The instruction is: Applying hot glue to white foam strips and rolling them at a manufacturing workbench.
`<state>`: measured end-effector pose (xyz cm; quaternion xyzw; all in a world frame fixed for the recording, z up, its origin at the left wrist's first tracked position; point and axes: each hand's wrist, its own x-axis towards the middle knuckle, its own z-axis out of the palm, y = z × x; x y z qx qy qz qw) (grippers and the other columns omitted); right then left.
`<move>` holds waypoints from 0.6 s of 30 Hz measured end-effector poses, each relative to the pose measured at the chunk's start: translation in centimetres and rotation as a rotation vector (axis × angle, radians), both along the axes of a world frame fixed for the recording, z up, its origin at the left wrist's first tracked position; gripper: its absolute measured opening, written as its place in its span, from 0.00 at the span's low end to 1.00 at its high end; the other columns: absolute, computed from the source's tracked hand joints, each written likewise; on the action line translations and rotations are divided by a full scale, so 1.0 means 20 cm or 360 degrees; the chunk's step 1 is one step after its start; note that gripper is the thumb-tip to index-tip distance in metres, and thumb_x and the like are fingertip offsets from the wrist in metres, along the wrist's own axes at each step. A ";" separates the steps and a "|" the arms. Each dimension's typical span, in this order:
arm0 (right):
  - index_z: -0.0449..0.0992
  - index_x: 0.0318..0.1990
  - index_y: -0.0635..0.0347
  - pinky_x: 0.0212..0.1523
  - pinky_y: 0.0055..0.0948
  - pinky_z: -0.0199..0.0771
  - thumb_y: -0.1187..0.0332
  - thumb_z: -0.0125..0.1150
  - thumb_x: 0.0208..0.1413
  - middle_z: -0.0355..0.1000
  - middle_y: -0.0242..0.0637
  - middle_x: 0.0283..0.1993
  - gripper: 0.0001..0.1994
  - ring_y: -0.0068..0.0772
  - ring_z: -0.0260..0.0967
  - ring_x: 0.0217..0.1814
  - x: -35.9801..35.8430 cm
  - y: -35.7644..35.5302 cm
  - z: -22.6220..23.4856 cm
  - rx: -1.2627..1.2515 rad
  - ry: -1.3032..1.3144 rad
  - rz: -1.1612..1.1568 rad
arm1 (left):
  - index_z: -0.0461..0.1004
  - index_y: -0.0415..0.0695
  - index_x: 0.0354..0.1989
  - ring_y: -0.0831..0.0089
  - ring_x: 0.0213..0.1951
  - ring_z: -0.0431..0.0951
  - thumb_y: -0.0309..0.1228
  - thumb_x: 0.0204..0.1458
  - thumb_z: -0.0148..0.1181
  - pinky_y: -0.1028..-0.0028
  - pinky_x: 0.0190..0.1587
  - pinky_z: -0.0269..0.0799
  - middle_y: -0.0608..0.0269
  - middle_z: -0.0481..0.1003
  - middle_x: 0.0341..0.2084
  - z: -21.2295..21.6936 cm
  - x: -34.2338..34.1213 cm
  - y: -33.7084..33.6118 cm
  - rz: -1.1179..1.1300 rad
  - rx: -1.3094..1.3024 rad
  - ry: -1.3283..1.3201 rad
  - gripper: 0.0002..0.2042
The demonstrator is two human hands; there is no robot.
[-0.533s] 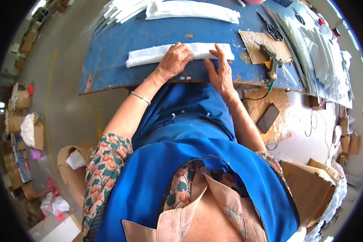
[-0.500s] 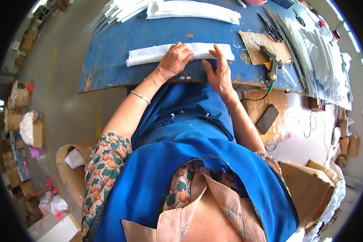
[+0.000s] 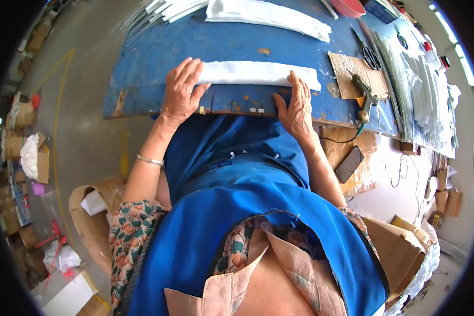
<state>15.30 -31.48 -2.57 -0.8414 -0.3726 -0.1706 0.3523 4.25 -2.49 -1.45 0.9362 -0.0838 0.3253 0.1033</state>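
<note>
White cloth stretches between the left hand and right hand, which are well apart near its ends and loosely spread, seemingly to steady it along the near edge of the table. The glue gun rests toward the right edge, probably for easy reach.

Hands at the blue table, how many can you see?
2. The left hand is at the left end of the near white cloth. The right hand is near its right end. Neither hand is hidden.
</note>
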 end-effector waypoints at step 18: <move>0.51 0.70 0.59 0.52 0.30 0.68 0.67 0.60 0.58 0.70 0.41 0.48 0.35 0.29 0.68 0.48 -0.17 0.00 0.44 0.1192 0.1991 0.1095 | 0.79 0.43 0.40 0.62 0.41 0.72 0.24 0.46 0.67 0.63 0.49 0.65 0.61 0.74 0.36 0.26 -0.04 -0.32 -0.0024 -0.0619 -0.0355 0.11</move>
